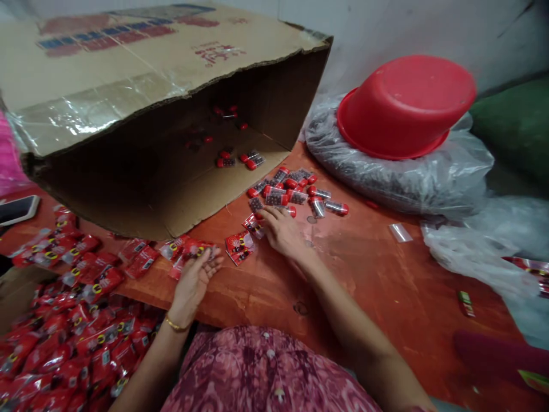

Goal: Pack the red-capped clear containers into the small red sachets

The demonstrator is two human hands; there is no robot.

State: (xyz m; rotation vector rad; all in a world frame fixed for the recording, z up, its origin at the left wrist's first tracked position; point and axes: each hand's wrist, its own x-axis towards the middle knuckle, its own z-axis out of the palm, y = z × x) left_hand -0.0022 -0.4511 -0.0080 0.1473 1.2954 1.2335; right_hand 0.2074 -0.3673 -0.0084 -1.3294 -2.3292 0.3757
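Observation:
My left hand (194,281) rests palm up near the table's front edge, its fingers curled around a small bunch of red printed packets (189,249). My right hand (281,229) lies palm down further out, fingertips on a small clear tube with a red cap (256,204) and next to a red packet (239,246). Just beyond it lies a cluster of several red-capped clear tubes (295,191) filled with dark bits. More tubes (240,159) lie inside the tipped cardboard box (141,86).
A heap of red packets (72,332) fills the lower left. A phone (17,209) lies at the left edge. At back right a red plastic basin (405,106) sits upside down on a clear bag of dark bits (429,177). More plastic bags (484,246) lie right.

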